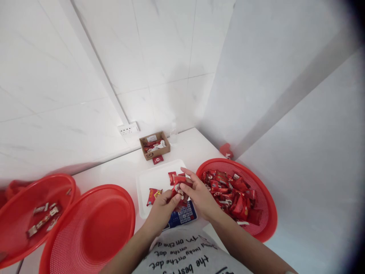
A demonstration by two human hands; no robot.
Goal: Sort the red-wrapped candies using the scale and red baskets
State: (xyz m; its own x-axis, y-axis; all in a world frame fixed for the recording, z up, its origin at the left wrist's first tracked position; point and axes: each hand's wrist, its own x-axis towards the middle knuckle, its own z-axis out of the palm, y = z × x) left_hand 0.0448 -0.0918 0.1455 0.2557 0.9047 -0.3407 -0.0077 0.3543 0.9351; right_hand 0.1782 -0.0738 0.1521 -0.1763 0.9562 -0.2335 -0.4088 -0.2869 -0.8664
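Observation:
Both of my hands meet over a weighing scale at the bottom centre. Between them is a red snack packet (177, 189), pinched by my left hand (164, 207) from the left. My right hand (199, 194) closes on the same packet from the right; its index finger is raised. Other packets may be bunched beneath, but my fingers hide them. On the scale's white tray (145, 180) lie a red-and-yellow packet (154, 196) and a small red packet (172, 177). The scale's blue keypad (182, 217) shows partly below my hands.
A red basket (270, 205) full of red packets stands to the right. Two more red baskets sit at left: a bare one (105, 228) and one (14, 224) with a few wrapped pieces. Behind the scale are a cardboard box (158, 153), a loose packet (157, 160) and a clear bottle (173, 133).

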